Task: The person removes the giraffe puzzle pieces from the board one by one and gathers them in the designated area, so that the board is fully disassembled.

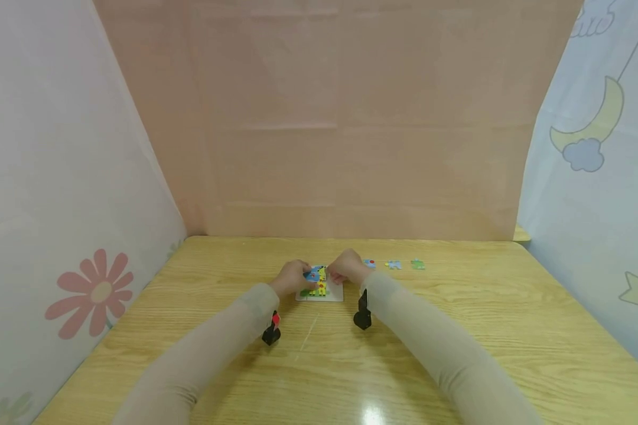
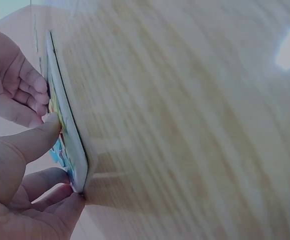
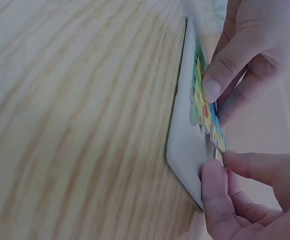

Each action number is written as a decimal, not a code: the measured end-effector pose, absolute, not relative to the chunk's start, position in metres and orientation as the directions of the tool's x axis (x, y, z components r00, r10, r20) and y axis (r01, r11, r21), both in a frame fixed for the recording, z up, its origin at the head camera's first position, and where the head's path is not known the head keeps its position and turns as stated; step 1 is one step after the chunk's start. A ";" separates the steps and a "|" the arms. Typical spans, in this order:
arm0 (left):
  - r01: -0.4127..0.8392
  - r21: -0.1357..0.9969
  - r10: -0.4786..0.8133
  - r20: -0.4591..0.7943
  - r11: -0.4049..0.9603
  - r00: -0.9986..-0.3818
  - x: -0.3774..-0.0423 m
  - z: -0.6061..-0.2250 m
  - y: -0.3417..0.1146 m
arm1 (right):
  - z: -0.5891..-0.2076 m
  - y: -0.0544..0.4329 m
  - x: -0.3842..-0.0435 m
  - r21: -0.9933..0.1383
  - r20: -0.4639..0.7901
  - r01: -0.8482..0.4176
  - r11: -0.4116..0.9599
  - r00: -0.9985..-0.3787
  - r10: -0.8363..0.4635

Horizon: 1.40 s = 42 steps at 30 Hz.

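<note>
A small white puzzle board (image 1: pixel 336 293) lies on the table, with joined jigsaw pieces (image 1: pixel 313 289) showing a yellow giraffe on blue and green. At its left side is my left hand (image 1: pixel 291 278), its thumb pressing on the pieces and its other fingers bent at the board's edge. My right hand (image 1: pixel 349 267) is over the board's upper right part. In the right wrist view its thumb and forefinger meet at the edge of a yellow puzzle piece (image 3: pixel 218 140), which stands slightly tilted beside the joined ones. The right fingers partly hide that piece in the head view.
To the right of the board lie loose puzzle pieces: a blue one with a red spot (image 1: pixel 370 262), a light blue one (image 1: pixel 394 265) and a green one (image 1: pixel 417 264). A brown sheet (image 1: pixel 351 147) hangs behind the wooden table (image 1: pixel 484 307). Patterned cloths flank both sides.
</note>
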State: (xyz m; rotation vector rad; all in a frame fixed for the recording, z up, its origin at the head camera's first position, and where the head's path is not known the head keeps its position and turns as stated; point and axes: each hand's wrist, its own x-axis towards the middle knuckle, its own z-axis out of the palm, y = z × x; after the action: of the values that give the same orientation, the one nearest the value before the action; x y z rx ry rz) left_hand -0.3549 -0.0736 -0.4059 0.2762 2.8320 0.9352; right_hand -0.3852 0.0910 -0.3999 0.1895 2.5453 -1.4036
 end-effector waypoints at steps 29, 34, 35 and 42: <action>0.065 0.640 0.202 -0.143 0.766 -0.969 -0.351 -0.396 -0.071 | -0.381 0.088 -0.374 -0.901 -0.361 0.339 0.272 -0.932 -0.035; 0.067 0.640 0.196 -0.132 0.765 -0.972 -0.350 -0.396 -0.070 | -0.386 0.090 -0.376 -0.907 -0.366 0.352 0.231 -0.930 -0.019; 0.064 0.643 0.194 -0.133 0.763 -0.972 -0.349 -0.396 -0.070 | -0.387 0.090 -0.376 -0.903 -0.368 0.355 0.240 -0.930 -0.007; 0.072 0.649 0.197 -0.121 0.757 -0.973 -0.350 -0.398 -0.071 | -0.391 0.088 -0.374 -0.906 -0.353 0.339 0.253 -0.936 -0.007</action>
State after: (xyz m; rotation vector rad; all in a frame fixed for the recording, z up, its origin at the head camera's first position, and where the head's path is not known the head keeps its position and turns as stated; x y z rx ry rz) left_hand -0.3496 -0.0710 -0.3980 0.2141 2.7718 1.0135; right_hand -0.3741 0.0883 -0.3910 0.3081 2.2442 -1.7344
